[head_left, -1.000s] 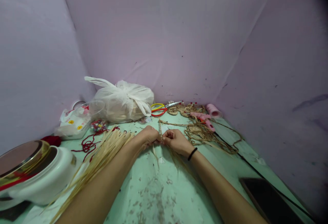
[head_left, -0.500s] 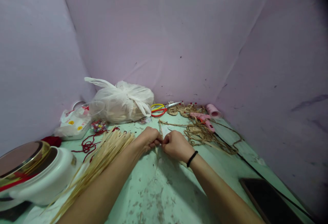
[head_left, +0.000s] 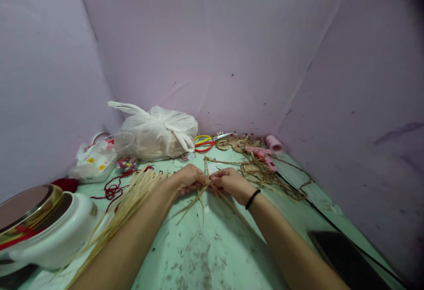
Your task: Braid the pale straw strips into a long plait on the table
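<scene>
My left hand (head_left: 189,179) is closed in a pinch on pale raffia strands (head_left: 195,200) at the middle of the table. Opposite it, my right hand (head_left: 233,185), with a black band at the wrist, pinches more of the strands. Between the fingertips a narrow braided cord (head_left: 207,166) runs away from me, and jute twine (head_left: 225,162) stretches from its far end toward the right. Loose strand ends fan out below both hands. The fingers hide part of the strands. Beside my left forearm lies a thick bundle of raffia (head_left: 134,197).
At the back are a tied white plastic bag (head_left: 162,133) and scissors (head_left: 205,143). Tangled twine (head_left: 260,173), a pink glue gun (head_left: 265,154) and a thread spool (head_left: 274,144) lie right. A dark flat object (head_left: 347,259) is near right; a white pot (head_left: 69,232) stands left.
My right hand has moved slightly right and opened a gap from my left. The raffia ends now spread out below the hands, where they were mostly hidden.
</scene>
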Demonstrator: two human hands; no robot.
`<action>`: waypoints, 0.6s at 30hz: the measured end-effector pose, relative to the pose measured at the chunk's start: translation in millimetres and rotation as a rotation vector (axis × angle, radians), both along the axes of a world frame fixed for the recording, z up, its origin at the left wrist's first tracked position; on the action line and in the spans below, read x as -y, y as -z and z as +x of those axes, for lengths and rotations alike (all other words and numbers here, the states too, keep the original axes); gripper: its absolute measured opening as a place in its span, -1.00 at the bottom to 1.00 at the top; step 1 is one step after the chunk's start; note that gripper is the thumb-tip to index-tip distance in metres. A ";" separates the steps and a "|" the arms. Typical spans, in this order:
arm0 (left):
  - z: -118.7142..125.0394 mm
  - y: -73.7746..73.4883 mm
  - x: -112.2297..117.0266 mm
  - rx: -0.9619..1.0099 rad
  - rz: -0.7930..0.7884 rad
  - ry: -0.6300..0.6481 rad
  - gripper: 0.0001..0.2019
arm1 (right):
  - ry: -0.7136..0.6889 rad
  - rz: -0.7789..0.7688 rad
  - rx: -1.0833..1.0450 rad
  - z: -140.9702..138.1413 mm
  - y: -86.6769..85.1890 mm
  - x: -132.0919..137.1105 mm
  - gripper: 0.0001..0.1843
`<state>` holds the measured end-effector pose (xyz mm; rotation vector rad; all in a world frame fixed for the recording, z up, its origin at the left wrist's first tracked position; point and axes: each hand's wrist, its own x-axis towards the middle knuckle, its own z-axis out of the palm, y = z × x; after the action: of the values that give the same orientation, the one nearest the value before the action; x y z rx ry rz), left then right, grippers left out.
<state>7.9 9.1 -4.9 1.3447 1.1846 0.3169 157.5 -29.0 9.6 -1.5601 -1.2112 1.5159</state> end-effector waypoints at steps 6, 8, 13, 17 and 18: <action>2.2 -4.2 2.9 -0.050 0.046 0.017 -0.89 | -0.041 -0.048 -0.060 -10.5 5.2 5.5 -0.82; 3.7 -6.6 4.6 -0.064 0.060 0.019 -0.92 | -0.043 0.002 0.015 -8.0 10.9 3.1 -0.83; 4.0 -10.0 5.2 -0.045 0.132 0.061 -0.94 | 0.001 0.070 0.027 -3.8 20.8 -1.0 -0.90; 1.2 -15.5 4.1 -0.094 0.136 0.102 -0.91 | -0.037 0.063 -0.038 -1.4 24.4 -1.8 -0.95; 0.5 -16.9 4.0 -0.135 0.144 0.097 -0.91 | -0.044 0.058 -0.046 -0.9 25.4 -2.1 -0.95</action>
<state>8.5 5.1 12.0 1.5644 1.2218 0.2484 156.7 -27.0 -15.8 -1.4621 -1.2593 1.5229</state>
